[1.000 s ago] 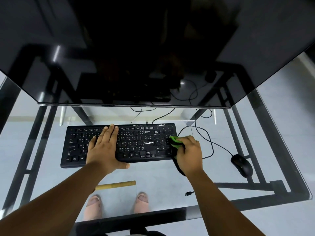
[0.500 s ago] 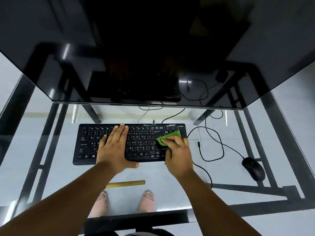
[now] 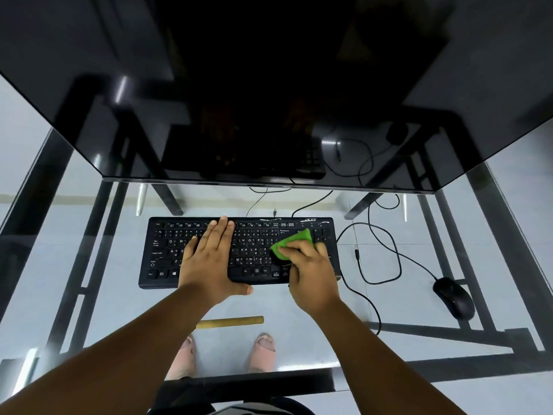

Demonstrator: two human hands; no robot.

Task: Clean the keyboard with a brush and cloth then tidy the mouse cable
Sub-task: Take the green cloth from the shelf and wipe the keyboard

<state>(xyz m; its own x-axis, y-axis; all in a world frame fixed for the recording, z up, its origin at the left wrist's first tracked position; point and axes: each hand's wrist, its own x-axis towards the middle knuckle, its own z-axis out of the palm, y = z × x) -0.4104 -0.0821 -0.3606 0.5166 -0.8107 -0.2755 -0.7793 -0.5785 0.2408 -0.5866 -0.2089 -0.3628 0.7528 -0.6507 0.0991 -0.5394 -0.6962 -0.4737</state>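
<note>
The keyboard [image 3: 239,251] lies on the glass desk [image 3: 389,348]. The left hand [image 3: 209,262] rests flat on its left-middle keys, fingers straight, forearm angled in from lower left. The right hand [image 3: 311,274], fingers curled, presses a green cloth [image 3: 291,244] onto the right-side keys. The mouse [image 3: 453,298] sits well right, its cable [image 3: 395,253] looped between.

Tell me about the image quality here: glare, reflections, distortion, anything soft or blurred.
Head view: wide-angle bending bows the monitor edges and table frame; the dark screen mirrors the keyboard and cables; bright glare streaks sit on the glass table; keys read sharply, while the right hand gripping the green cloth looks slightly soft; the left hand lies flat, crisp.
</note>
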